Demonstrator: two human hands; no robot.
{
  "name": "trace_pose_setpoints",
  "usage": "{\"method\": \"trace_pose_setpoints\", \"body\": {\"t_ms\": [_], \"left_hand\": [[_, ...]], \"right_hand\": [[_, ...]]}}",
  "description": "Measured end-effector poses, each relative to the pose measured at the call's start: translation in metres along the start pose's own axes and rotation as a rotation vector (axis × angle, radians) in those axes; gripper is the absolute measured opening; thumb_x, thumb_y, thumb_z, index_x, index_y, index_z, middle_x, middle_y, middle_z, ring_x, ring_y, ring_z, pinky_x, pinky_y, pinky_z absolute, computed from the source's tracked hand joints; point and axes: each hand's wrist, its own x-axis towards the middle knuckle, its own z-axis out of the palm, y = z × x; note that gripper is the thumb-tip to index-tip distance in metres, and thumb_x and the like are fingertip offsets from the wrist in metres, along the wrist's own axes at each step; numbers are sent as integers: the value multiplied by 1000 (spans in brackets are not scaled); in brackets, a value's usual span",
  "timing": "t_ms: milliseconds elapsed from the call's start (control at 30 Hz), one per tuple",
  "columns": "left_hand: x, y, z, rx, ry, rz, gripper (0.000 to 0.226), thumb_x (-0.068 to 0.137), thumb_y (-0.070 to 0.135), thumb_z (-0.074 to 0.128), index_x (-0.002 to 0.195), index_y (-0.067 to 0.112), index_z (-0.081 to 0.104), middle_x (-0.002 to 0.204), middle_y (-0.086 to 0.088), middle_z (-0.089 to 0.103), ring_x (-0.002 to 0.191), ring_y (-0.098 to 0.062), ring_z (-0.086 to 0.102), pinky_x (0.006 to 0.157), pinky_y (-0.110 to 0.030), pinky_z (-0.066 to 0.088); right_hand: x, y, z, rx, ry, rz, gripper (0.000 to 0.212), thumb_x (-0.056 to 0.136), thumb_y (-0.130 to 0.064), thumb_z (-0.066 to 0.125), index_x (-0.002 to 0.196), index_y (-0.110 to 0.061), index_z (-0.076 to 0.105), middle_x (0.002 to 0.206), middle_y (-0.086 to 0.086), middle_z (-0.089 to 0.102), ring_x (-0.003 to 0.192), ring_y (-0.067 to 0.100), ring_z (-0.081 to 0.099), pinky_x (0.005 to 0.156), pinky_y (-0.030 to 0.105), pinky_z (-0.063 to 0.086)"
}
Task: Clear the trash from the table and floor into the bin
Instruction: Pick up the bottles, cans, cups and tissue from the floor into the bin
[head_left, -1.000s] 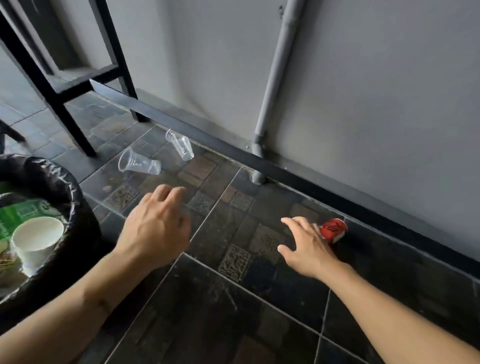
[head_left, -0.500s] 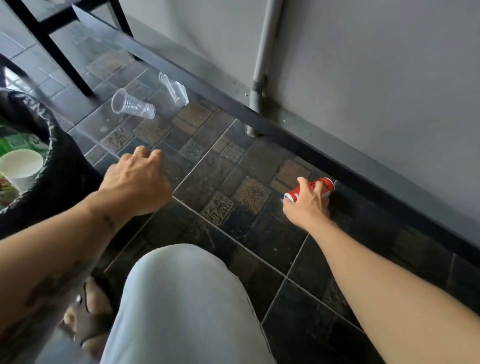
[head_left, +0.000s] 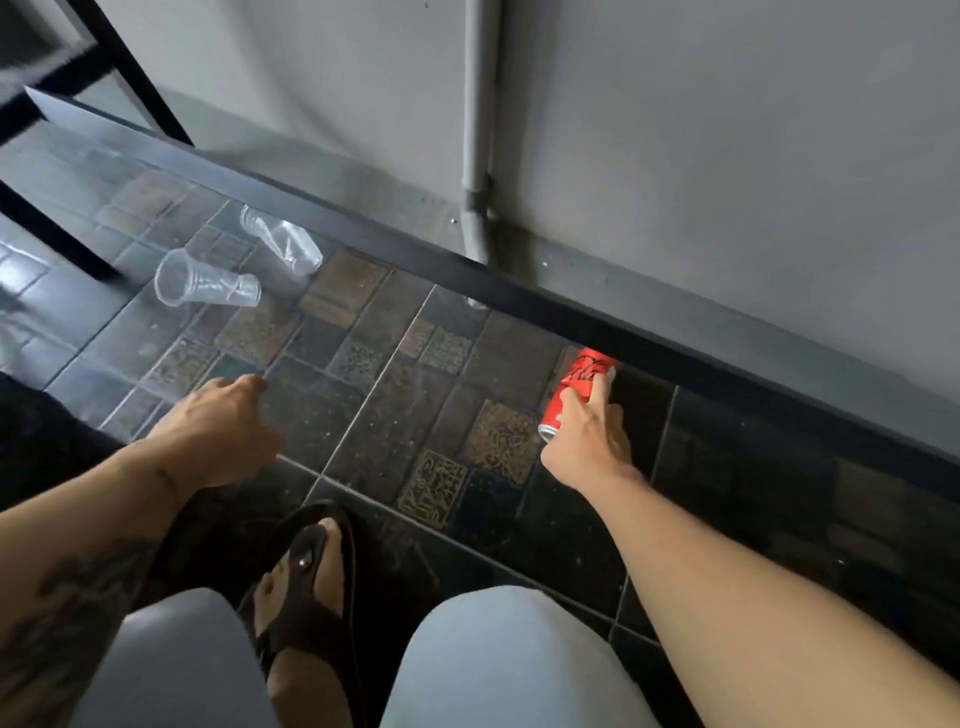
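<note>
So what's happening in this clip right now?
A person is crouched over a dark tiled floor, picking up litter. Their right hand is closed around a red soda can lying by the dark ledge along the wall. The left hand hangs loosely curled over the tiles, holding nothing. Two clear plastic cups lie on their sides farther off to the left, untouched. No bin shows in this view.

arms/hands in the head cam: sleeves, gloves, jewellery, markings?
Both forearms bare to the frame edge: no sleeves, no gloves. No rings, watch or bands visible on the left hand or right hand. The left forearm carries dark tattoo markings; the right forearm shows none.
</note>
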Motion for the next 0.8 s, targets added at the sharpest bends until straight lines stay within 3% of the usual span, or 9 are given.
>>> {"method": "trace_pose_setpoints", "body": {"t_ms": [167, 300, 433, 500, 600, 700, 800], "left_hand": [[31, -12, -3, -68, 19, -52, 71, 77, 25, 68, 143, 13, 46, 139, -23, 52, 129, -40, 51, 105, -42, 43], [59, -27, -11, -179, 63, -127, 72, 70, 34, 60, 138, 12, 51, 137, -21, 54, 124, -40, 54, 102, -44, 46], [91, -34, -13, -279, 108, -243, 70, 64, 40, 59, 128, 13, 53, 131, -17, 55, 119, -40, 55, 101, -49, 48], [111, -36, -21, -271, 122, -283, 63, 75, 34, 61, 132, 11, 48, 134, -18, 50, 123, -41, 52, 104, -50, 45], [136, -40, -48, -262, 171, -294, 61, 79, 29, 58, 135, 8, 46, 134, -19, 50, 123, -41, 53, 103, -47, 46], [151, -48, -75, -308, 215, -282, 61, 85, 34, 57, 138, 8, 43, 137, -19, 48, 124, -40, 53, 102, -47, 46], [166, -61, -84, -328, 262, -285, 62, 87, 37, 60, 138, 8, 41, 138, -18, 43, 128, -41, 48, 106, -49, 42]], "right_hand": [[13, -26, 10, -13, -21, -125, 72, 77, -22, 67, 141, -20, 33, 159, 10, -3, 126, 37, 38, 100, 46, 44], [36, -54, 13, 99, -14, 88, 67, 84, -44, 61, 140, -21, 31, 142, 14, 19, 113, 40, 50, 86, 45, 48], [54, -63, 13, 15, -9, 184, 72, 82, -30, 67, 140, -13, 27, 131, 17, 34, 110, 41, 55, 76, 40, 45], [58, -77, 9, -84, -3, 95, 70, 81, -27, 64, 137, -14, 25, 128, 16, 35, 112, 40, 54, 79, 41, 47], [54, -113, -3, -192, 4, -195, 55, 82, -32, 62, 124, -19, 30, 124, 10, 36, 109, 36, 55, 84, 43, 50], [44, -159, -15, -127, -32, -402, 44, 83, -33, 63, 115, -24, 33, 116, 5, 37, 102, 31, 56, 82, 42, 50], [40, -204, -18, -46, -73, -487, 43, 84, -34, 64, 111, -28, 31, 114, 2, 37, 98, 25, 57, 82, 39, 54]]}}
